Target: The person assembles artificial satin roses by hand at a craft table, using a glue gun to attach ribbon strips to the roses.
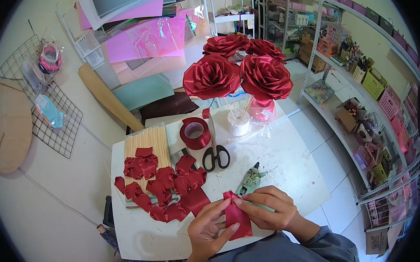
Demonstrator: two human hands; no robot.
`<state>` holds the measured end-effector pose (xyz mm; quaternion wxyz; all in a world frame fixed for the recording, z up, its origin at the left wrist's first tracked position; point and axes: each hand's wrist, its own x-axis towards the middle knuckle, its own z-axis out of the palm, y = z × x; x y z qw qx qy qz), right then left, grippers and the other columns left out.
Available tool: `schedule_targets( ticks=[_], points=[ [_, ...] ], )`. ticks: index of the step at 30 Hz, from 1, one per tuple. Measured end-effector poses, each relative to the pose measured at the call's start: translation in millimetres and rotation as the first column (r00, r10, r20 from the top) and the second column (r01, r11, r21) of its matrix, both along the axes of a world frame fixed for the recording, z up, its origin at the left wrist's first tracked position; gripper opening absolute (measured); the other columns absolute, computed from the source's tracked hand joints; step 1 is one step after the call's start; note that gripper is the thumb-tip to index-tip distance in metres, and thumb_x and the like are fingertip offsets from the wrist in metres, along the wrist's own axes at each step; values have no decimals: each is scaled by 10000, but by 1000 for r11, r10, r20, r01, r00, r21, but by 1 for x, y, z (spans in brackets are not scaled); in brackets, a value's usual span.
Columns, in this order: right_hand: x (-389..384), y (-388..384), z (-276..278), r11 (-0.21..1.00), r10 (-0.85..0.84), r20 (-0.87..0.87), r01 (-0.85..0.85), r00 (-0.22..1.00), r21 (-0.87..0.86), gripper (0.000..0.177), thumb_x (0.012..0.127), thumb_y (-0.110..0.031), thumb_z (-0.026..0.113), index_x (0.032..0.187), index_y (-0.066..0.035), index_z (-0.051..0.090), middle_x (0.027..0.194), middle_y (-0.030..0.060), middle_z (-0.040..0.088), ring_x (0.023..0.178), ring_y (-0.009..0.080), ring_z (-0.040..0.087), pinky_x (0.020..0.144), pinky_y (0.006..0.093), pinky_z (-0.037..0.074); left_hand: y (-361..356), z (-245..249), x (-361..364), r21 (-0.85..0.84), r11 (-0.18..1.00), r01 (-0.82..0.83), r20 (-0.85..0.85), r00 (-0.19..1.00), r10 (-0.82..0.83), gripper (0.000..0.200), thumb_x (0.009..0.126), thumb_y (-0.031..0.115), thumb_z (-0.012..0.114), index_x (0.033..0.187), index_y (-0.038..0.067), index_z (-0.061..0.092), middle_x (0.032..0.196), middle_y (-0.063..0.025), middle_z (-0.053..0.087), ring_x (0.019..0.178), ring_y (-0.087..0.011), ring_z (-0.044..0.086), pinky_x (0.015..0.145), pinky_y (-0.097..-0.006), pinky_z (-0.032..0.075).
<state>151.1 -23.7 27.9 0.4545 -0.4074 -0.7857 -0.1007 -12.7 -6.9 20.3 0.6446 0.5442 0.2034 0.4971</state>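
Note:
Near the table's front edge, my left hand [208, 230] and my right hand [270, 208] both pinch a piece of red satin ribbon [238, 221]. The fingertips of both hands meet at its upper end, where the fabric looks folded; its lower end hangs flat. Just beyond my right hand lies a green glue gun [251, 178] with a dark nozzle, partly hidden by the fingers. Left of my hands, several curled red ribbon petals [163, 185] and a flat ribbon piece [195, 201] lie in a loose pile.
Wooden sticks [133, 142] lie under some petals. A red ribbon roll [194, 133] and black-handled scissors [215, 157] sit mid-table. Large red ribbon roses [213, 77] stand at the back, on sticks in a white holder [238, 124]. Loaded shelves [332, 67] line the right.

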Motion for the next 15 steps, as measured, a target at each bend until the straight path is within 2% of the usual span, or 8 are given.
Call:
schedule_targets(
  ticks=[15],
  points=[
    [2, 2, 4, 999, 43, 92, -44, 995, 11, 386, 573, -54, 627, 956, -11, 594, 854, 89, 556, 713, 189, 544, 617, 257, 485, -1, -1, -3, 26, 999, -40, -17, 999, 41, 475, 674, -165, 552, 1124, -87, 421, 1134, -158, 393, 1054, -236, 452, 828, -307, 478]
  ],
)
